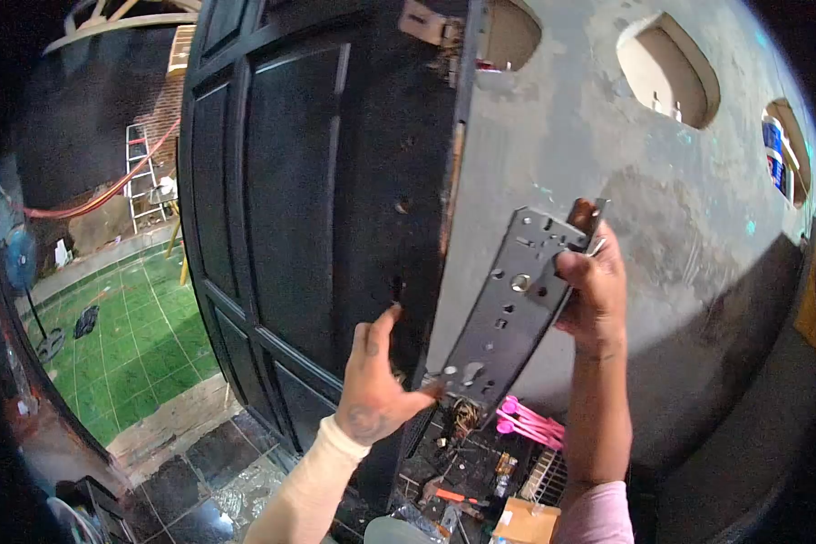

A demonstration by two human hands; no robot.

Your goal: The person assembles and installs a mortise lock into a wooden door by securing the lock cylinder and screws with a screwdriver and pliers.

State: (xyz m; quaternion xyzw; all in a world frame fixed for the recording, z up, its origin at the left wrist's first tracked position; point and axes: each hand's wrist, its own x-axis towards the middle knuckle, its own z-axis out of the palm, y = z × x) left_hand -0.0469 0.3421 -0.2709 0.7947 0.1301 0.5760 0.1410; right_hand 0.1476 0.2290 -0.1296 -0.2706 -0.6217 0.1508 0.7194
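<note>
My right hand [597,281] grips a grey metal mortise lock body [503,313] near its upper end, thumb on its flat face. The lock is tilted, its lower end pointing down and left beside the edge of a black panelled door [290,190]. My left hand [374,385] is open, fingers spread. One of its fingertips is at a small dark hole [398,287] in the door. The left thumb reaches to the lock's lower corner; whether it touches cannot be told. A metal plate [431,25] sits near the top of the door's edge.
A rough grey wall [571,136] with niches stands right of the door. Below lie pink plastic items [528,422], an orange-handled tool [458,496] and a cardboard box [526,523]. Beyond the doorway are a green tiled floor [136,326] and a ladder [142,181].
</note>
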